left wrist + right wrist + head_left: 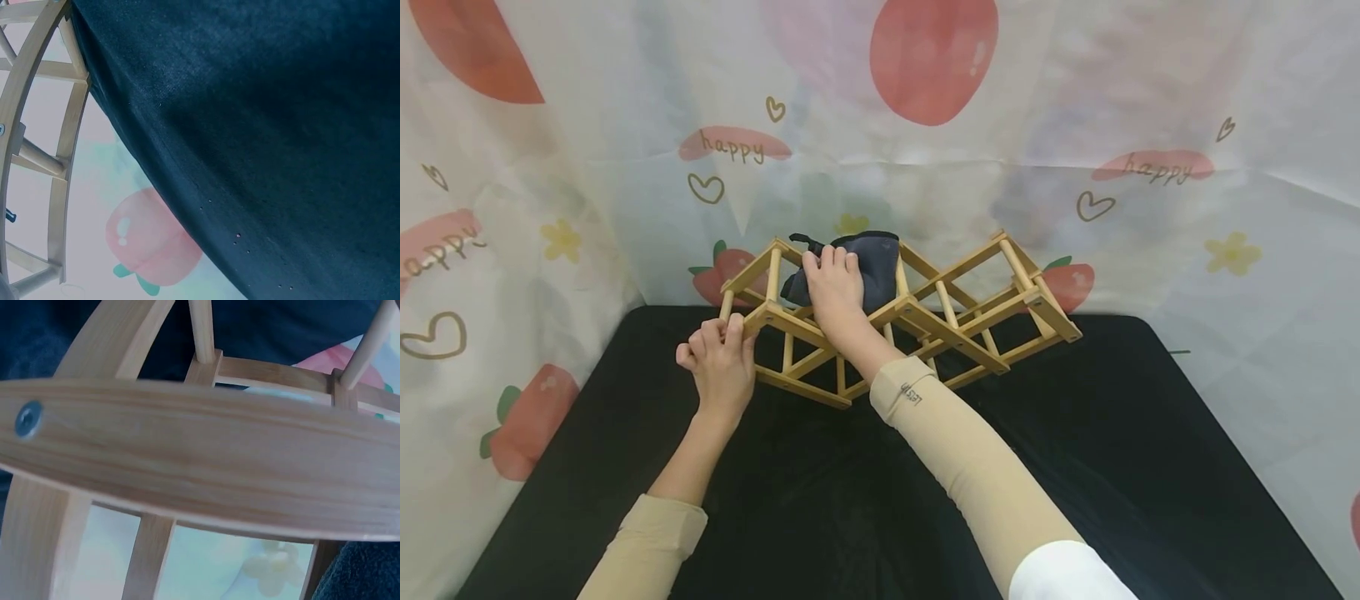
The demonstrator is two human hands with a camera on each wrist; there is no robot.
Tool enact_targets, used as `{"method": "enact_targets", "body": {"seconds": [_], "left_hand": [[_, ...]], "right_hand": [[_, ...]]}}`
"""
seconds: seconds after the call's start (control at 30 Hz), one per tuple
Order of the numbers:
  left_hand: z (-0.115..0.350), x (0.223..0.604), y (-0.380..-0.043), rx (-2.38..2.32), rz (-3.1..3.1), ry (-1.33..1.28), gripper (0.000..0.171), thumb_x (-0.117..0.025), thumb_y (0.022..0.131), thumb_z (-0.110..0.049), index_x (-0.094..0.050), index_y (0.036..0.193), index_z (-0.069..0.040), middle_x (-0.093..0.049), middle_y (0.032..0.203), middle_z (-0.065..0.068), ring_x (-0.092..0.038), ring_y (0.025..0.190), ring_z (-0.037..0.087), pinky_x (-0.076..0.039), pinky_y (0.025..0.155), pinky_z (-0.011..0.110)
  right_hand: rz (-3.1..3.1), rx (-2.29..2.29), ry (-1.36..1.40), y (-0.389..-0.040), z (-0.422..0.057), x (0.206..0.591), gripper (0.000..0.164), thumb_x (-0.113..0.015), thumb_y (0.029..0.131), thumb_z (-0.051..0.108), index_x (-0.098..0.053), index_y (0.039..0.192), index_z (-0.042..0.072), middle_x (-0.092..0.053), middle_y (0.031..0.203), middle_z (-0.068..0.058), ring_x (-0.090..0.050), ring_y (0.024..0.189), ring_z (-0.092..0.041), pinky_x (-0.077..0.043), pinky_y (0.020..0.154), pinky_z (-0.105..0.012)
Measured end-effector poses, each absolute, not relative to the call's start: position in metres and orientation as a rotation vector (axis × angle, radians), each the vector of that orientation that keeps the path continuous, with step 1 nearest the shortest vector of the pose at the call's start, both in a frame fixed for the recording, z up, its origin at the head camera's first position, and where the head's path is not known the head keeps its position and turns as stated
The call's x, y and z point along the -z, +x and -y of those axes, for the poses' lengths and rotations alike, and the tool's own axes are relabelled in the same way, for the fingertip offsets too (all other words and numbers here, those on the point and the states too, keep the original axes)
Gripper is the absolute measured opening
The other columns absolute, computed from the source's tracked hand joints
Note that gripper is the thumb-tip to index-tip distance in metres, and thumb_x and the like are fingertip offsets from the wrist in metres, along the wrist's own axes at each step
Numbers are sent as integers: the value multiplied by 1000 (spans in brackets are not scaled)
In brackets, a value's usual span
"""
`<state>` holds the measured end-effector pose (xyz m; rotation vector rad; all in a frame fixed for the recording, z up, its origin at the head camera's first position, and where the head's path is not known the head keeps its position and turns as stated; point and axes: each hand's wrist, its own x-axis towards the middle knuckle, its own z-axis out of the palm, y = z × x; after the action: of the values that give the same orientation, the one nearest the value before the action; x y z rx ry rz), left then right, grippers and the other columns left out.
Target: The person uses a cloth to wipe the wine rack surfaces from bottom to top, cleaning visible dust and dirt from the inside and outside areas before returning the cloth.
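A wooden lattice rack, made of crossed slats and round dowels, stands at the back of the black-covered table. My left hand grips its near left corner. Inside the rack's left section sits a dark navy soft fabric item with a black edge and a small black strap; its exact kind cannot be told. My right hand reaches over the front slats and holds this item from above, its fingers over the fabric. The left wrist view has the rack's slats; a slat crosses the right wrist view. Neither wrist view shows a hand.
Black cloth covers the table. A pale curtain printed with fruit, hearts and flowers hangs behind and at both sides, close behind the rack.
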<state>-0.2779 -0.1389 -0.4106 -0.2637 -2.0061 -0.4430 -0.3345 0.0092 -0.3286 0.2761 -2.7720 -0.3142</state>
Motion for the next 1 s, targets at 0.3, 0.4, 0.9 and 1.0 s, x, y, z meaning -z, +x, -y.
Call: {"method": "enact_targets", "body": {"seconds": [0.3, 0.4, 0.9, 1.0], "left_hand": [[139, 409, -278, 430, 2013, -261, 31, -40, 95, -34, -45, 102, -4, -38, 91, 17, -29, 80, 32, -13, 73, 49], [139, 409, -278, 424, 2015, -259, 31, -40, 95, -34, -45, 102, -4, -38, 91, 17, -29, 80, 32, -13, 73, 49], [139, 412, -277, 435, 2008, -266, 31, -38, 96, -35, -44, 102, -6, -38, 90, 17, -28, 79, 32, -14, 72, 49], [139, 411, -278, 431, 1988, -265, 31, -39, 96, -35, -44, 102, -5, -38, 90, 17, -28, 79, 32, -13, 72, 49]], "right_hand": [[2482, 233, 413, -335, -9, 330, 13, -46, 96, 14, -43, 108, 15, -44, 100, -5, -35, 87, -20, -23, 76, -33], [2355, 226, 437, -336, -9, 332, 5, -41, 98, 14, -44, 102, 15, -45, 97, -4, -36, 84, -20, -23, 75, -33], [2791, 310, 260, -333, -9, 330, 8, -36, 100, 19, -39, 107, 16, -35, 102, -5, -28, 92, -22, -19, 82, -36], [2709, 272, 276, -334, -9, 331, 12, -43, 97, 17, -40, 109, 17, -38, 102, -6, -30, 91, -22, -19, 80, -35]]}}
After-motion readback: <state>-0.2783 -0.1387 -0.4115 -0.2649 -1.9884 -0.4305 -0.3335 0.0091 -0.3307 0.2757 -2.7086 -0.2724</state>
